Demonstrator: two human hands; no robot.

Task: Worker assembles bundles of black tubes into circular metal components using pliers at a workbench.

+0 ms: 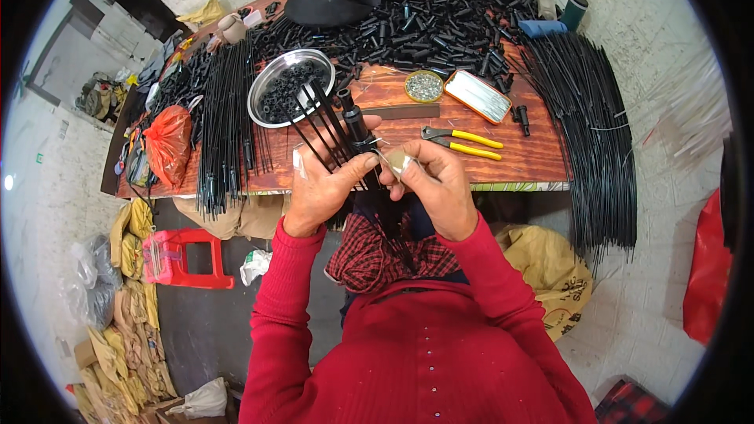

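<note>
My left hand [326, 184] is closed around a bundle of thin black rods [323, 127] and a black tubular fitting [355, 122], held upright above the table's front edge. Close beside it, my right hand [441, 184] pinches something small at the fitting's lower part; a thin light wire or pin shows near the fingertips. A pale tan patch [399, 161] covers one of its fingers. Ahead of the hands lie pliers [463, 143] with yellow handles. Beyond them are a round tin of small metal pieces [424, 86] and an orange-rimmed tray of pins [477, 96].
A steel bowl [253, 102] of black rings stands left of the hands. Black rod bundles lie at left [222, 126] and right [585, 133]. Black fittings [440, 27] are heaped behind. An orange bag [167, 145] sits on the table's left; a red stool [206, 259] stands below.
</note>
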